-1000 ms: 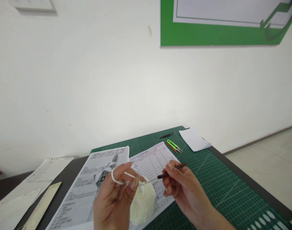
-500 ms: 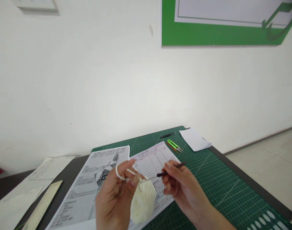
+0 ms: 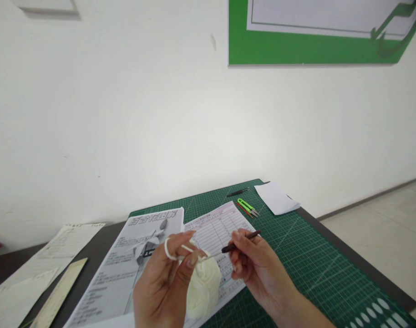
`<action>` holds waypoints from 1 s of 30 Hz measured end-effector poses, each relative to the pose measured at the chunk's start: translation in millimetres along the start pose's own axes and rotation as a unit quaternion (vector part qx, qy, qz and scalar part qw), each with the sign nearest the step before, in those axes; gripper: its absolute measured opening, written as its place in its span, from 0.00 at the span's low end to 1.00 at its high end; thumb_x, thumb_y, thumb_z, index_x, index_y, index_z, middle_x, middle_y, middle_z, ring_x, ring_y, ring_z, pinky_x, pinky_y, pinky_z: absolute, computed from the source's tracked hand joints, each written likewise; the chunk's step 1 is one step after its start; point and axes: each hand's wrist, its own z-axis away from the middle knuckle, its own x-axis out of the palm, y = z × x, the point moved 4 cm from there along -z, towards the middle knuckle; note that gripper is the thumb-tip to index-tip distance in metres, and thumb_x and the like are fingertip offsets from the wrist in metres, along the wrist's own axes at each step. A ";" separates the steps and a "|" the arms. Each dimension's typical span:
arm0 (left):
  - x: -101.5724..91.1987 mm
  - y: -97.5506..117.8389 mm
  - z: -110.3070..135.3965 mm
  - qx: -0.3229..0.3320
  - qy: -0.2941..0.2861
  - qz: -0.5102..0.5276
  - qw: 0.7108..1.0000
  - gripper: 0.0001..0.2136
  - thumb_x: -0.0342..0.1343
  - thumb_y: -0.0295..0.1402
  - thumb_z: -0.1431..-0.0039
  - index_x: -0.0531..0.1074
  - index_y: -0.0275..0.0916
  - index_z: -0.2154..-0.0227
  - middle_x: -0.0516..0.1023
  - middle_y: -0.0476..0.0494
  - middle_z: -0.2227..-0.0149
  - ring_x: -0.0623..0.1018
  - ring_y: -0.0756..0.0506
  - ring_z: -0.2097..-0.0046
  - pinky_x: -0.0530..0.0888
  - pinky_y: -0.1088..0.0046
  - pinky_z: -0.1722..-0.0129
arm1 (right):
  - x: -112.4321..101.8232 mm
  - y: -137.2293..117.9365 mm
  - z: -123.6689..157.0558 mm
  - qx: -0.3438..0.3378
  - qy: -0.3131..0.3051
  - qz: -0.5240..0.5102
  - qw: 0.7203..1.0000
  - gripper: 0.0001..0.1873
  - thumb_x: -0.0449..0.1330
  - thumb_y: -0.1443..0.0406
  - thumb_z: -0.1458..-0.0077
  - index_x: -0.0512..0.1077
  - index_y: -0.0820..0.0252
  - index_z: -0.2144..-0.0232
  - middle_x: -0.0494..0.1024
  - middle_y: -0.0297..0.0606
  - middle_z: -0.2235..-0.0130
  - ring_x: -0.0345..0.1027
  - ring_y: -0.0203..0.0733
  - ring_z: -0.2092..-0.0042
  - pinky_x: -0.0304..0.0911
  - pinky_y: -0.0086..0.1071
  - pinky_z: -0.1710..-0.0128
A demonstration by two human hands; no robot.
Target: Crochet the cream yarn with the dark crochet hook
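My right hand (image 3: 254,264) pinches the dark handle of a crochet hook (image 3: 240,242), its thin metal shaft pointing left toward my other hand. In my left hand (image 3: 169,278), thumb and fingers press together on cream yarn (image 3: 166,248), which loops around the index finger. The hook's tip meets the yarn at the left fingertips; any small stitches there are too hidden to make out. Just behind the fingers, a ball of cream yarn (image 3: 204,289) rests on the printed sheets.
A printed sheet with a flower picture (image 3: 109,269) and a lined form (image 3: 213,228) lie on the green cutting mat (image 3: 296,246). Farther back are green thread snips (image 3: 246,206), a dark pen-like tool (image 3: 238,192) and white paper (image 3: 276,198). A ruler-like strip (image 3: 63,291) lies at left.
Both hands stay close together with the hook and yarn held. The hook has shifted very slightly left and its handle tilts a little differently; the whole view has moved slightly.
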 end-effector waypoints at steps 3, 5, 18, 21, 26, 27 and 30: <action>0.2 -0.1 0.2 0.004 0.006 0.020 1.000 0.12 0.61 0.28 0.51 0.76 0.47 0.62 0.76 0.51 0.75 0.76 0.50 0.72 0.73 0.79 0.72 | -1.1 1.5 -0.7 0.001 0.003 -0.004 1.000 0.14 0.70 0.62 0.60 0.72 0.68 0.80 0.77 0.34 0.85 0.68 0.31 0.87 0.70 0.21 0.86; 0.3 0.5 0.5 0.008 0.010 0.029 0.999 0.12 0.62 0.28 0.52 0.76 0.47 0.63 0.77 0.51 0.74 0.76 0.50 0.71 0.73 0.78 0.71 | -1.5 2.7 -1.1 0.006 0.004 -0.008 1.000 0.14 0.70 0.62 0.59 0.72 0.68 0.80 0.76 0.34 0.86 0.68 0.31 0.88 0.70 0.22 0.86; 4.0 2.2 0.1 -0.027 0.020 0.084 0.996 0.12 0.63 0.28 0.53 0.76 0.46 0.64 0.75 0.52 0.77 0.76 0.50 0.71 0.74 0.80 0.72 | 0.1 -1.2 1.8 -0.011 0.010 -0.009 1.000 0.13 0.70 0.63 0.59 0.72 0.68 0.80 0.78 0.36 0.84 0.69 0.30 0.86 0.71 0.22 0.85; 5.4 -1.1 -1.8 -0.063 0.026 0.123 0.990 0.13 0.63 0.27 0.54 0.76 0.45 0.64 0.74 0.52 0.78 0.75 0.50 0.71 0.74 0.79 0.70 | 0.7 -4.4 3.7 -0.033 -0.003 0.000 0.999 0.13 0.70 0.63 0.58 0.72 0.67 0.79 0.78 0.36 0.83 0.70 0.31 0.85 0.71 0.22 0.84; 4.0 -9.3 -1.2 -0.135 0.034 0.158 0.978 0.14 0.63 0.28 0.55 0.75 0.44 0.63 0.74 0.51 0.76 0.76 0.51 0.71 0.74 0.79 0.68 | 2.2 -9.0 7.4 -0.070 -0.014 0.018 0.997 0.12 0.69 0.63 0.57 0.71 0.65 0.80 0.79 0.36 0.82 0.71 0.30 0.84 0.70 0.21 0.82; 3.6 -10.0 -1.2 -0.141 0.037 0.160 0.976 0.14 0.64 0.28 0.56 0.75 0.44 0.63 0.74 0.51 0.76 0.76 0.51 0.71 0.73 0.79 0.67 | 2.9 -9.7 8.4 -0.077 -0.015 0.025 0.997 0.12 0.69 0.63 0.57 0.71 0.65 0.80 0.79 0.36 0.82 0.70 0.30 0.84 0.70 0.20 0.82; 2.8 -10.7 -1.6 -0.151 0.045 0.161 0.974 0.15 0.65 0.29 0.57 0.75 0.43 0.63 0.74 0.51 0.76 0.75 0.51 0.71 0.73 0.80 0.67 | 4.9 -12.0 10.8 -0.096 -0.012 0.044 0.994 0.13 0.69 0.63 0.57 0.70 0.64 0.80 0.79 0.35 0.82 0.70 0.29 0.83 0.69 0.20 0.82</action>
